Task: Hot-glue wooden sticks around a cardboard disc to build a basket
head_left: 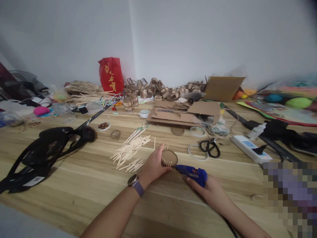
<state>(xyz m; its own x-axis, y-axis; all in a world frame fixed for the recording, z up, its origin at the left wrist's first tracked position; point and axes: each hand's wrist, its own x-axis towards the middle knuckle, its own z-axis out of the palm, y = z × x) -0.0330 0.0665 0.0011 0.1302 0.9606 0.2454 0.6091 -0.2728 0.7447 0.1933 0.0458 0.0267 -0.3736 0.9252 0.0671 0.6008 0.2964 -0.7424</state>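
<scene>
A round cardboard disc [169, 157] with short sticks standing along part of its rim lies on the wooden table, near the centre. My left hand [154, 166] holds the disc at its left side, fingers around the edge. In my right hand [209, 188] is a blue glue gun [192, 173], its nozzle touching or very near the disc's lower right rim. Left of my left hand lies a loose pile of short wooden sticks [131, 150]. One single stick [155, 143] lies just above my left hand.
Black scissors [210, 147] and a pale ring [197, 152] lie right of the disc. Further right is a white power strip [251, 148]. Cardboard sheets [170, 115] lie behind. A black strapped object [56, 148] occupies the left. Small woven baskets [158, 91] are heaped at the back.
</scene>
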